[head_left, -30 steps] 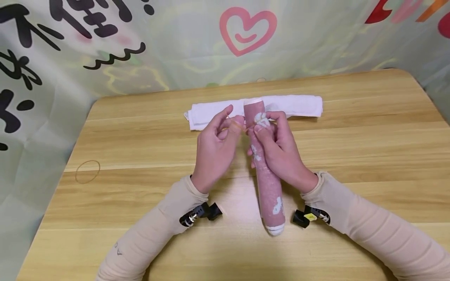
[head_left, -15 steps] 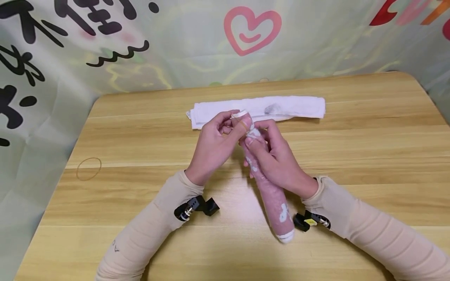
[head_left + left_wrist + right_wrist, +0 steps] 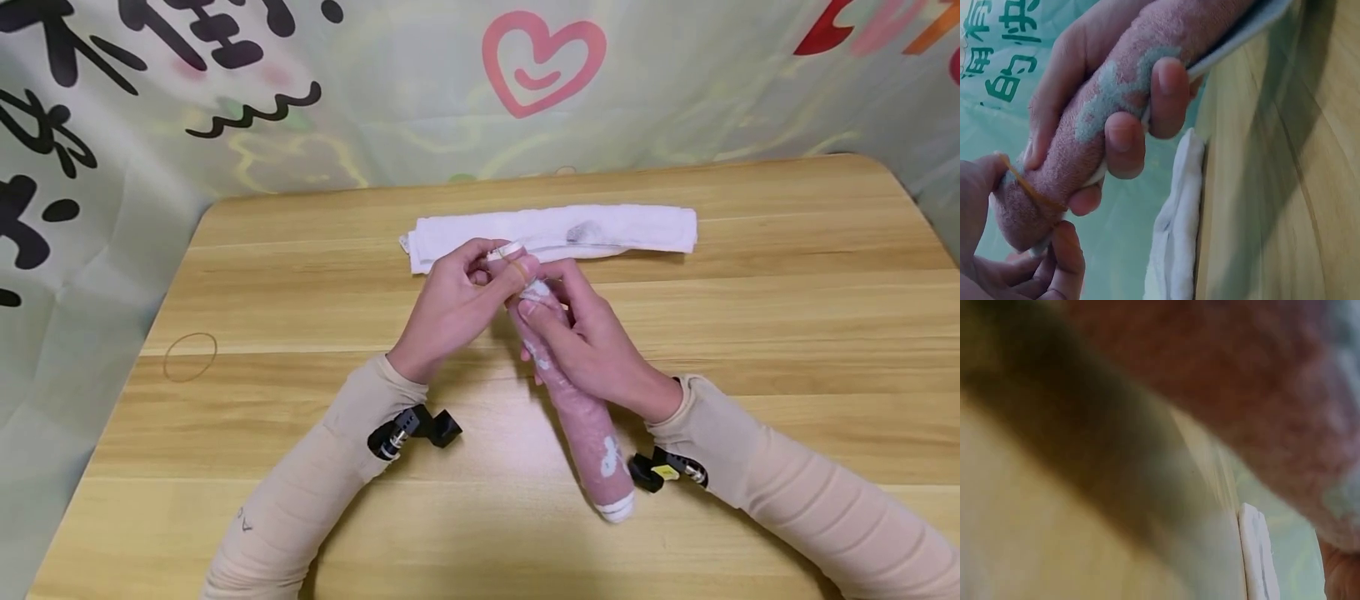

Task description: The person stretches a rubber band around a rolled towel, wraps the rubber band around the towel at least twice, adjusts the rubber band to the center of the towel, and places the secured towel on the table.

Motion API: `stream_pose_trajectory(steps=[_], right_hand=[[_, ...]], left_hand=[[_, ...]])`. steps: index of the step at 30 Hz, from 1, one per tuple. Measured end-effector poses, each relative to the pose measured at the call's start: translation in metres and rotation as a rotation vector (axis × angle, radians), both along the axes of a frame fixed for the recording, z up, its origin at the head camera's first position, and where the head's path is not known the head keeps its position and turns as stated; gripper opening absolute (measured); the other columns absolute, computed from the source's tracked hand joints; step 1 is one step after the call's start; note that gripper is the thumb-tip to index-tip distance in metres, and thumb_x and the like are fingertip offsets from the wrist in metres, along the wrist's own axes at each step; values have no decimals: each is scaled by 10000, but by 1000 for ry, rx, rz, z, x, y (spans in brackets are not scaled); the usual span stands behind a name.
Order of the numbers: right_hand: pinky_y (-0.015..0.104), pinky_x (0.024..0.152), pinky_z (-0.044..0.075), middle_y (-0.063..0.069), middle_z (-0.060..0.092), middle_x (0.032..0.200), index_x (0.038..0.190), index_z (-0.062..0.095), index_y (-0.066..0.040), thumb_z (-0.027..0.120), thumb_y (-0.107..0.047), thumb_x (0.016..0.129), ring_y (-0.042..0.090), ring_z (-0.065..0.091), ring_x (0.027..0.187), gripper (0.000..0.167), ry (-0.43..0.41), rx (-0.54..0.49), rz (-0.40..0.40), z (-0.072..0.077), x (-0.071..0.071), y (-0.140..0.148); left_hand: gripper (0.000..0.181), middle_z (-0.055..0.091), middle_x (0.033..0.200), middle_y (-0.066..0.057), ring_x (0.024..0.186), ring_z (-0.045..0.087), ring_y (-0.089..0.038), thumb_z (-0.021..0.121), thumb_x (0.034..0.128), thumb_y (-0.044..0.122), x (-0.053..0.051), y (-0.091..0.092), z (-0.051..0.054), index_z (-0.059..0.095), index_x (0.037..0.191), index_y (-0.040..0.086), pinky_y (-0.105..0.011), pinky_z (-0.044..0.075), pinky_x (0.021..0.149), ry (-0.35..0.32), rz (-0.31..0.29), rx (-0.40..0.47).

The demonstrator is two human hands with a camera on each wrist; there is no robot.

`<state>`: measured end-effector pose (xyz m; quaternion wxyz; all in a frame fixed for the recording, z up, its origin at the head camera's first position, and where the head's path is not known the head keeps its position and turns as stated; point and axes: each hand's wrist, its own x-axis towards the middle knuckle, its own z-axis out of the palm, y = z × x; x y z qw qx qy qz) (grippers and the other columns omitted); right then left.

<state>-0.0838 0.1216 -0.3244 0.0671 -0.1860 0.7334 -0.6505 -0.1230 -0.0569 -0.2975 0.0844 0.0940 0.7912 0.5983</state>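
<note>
A rolled pink towel (image 3: pixel 581 421) with pale patches slants across the middle of the head view, its white-edged lower end toward me. My right hand (image 3: pixel 596 346) grips the upper part of the roll, fingers curled round it. At the far end my left hand (image 3: pixel 457 304) holds a thin tan rubber band (image 3: pixel 1038 195). The left wrist view has the band stretched across the roll near its tip, with the left thumb at one side and the fingertips at the other. In the right wrist view, the blurred roll covers the top and hides most of the hand.
A folded white towel (image 3: pixel 637 227) lies behind the hands, with a grey mark on top. Another rubber band (image 3: pixel 190 357) lies flat at the left of the wooden table (image 3: pixel 787 333). A printed cloth (image 3: pixel 405 100) hangs behind the table.
The roll's far end has moved left and toward me, and its near end has swung right. The left hand has come onto the far end with the rubber band.
</note>
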Motion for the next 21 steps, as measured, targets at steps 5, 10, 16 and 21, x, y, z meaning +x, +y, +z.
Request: stream_pose_trajectory(steps=[5, 10, 16, 21], right_hand=[[440, 456, 573, 187, 593, 1071, 1374, 450, -127, 520, -119, 1075, 427, 662, 630, 307, -19, 32, 27, 0, 0, 1], [429, 468, 582, 185, 591, 1090, 1339, 472, -114, 564, -110, 1054, 426, 676, 640, 299, -15, 55, 48, -1, 0, 0], [403, 486, 589, 184, 635, 1092, 1315, 460, -115, 591, -83, 1029, 389, 696, 644, 315, -2, 104, 61, -1, 2, -1], [396, 503, 594, 212, 680, 1041, 1330, 442, -135, 607, -108, 1029, 354, 711, 639, 344, 0, 125, 81, 0, 4, -2]], left_hand=[[344, 694, 939, 5, 818, 605, -135, 723, 918, 412, 0, -1, 1, 724, 1186, 196, -275, 486, 696, 30, 7, -59], [332, 727, 1082, -11, 910, 628, -149, 668, 911, 364, 0, -2, 1, 716, 1196, 201, -312, 515, 789, 26, 4, -100], [357, 721, 1186, 0, 952, 602, -153, 550, 897, 328, -1, -2, 1, 719, 1185, 201, -320, 480, 823, 58, -4, -195], [353, 748, 1066, 28, 890, 594, -148, 509, 878, 325, -1, -3, 0, 765, 1098, 221, -329, 470, 756, 112, -15, -220]])
